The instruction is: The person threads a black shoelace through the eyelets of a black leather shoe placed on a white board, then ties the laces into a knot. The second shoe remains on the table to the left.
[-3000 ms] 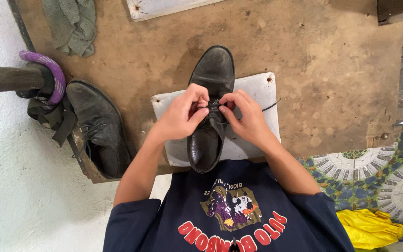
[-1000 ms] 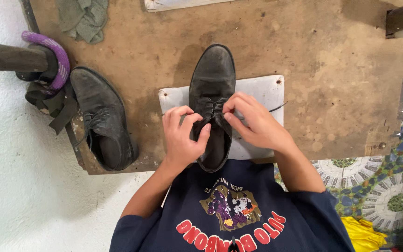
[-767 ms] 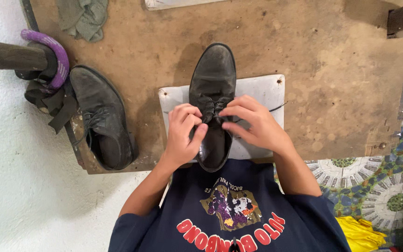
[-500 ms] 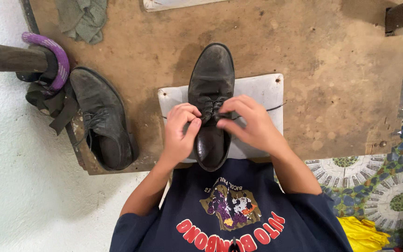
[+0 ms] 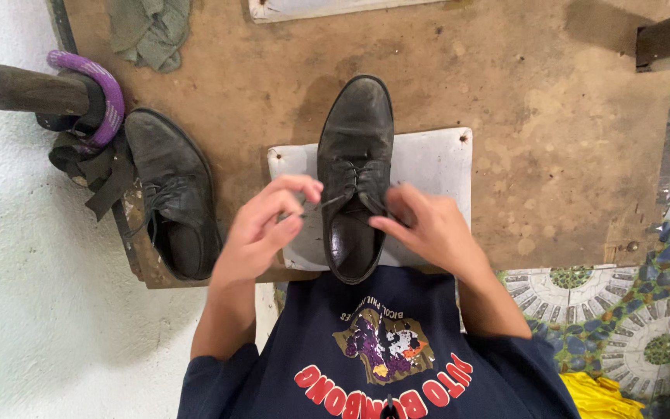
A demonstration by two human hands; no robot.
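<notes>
A worn black leather shoe (image 5: 356,147) lies on a white board (image 5: 432,167), its toe pointing away from me. My left hand (image 5: 261,229) pinches the end of the shoe's black lace (image 5: 321,205) and holds it out to the left of the shoe. To the right of the shoe's opening, my right hand (image 5: 428,226) has fingers bent, the fingertips at the lace near the eyelets. The lace runs taut from the eyelets to my left fingers.
A second black shoe (image 5: 172,198) lies at the left on the brown wooden board (image 5: 521,93). Beside it stand a wooden post (image 5: 29,89) with a purple loop (image 5: 94,85) and dark straps. A green cloth (image 5: 149,27) lies at the top left. Patterned tiles (image 5: 630,326) show lower right.
My hands were close together over the laces. Now they have drawn apart, the left hand pulling the lace end out to the left, the right hand shifting right.
</notes>
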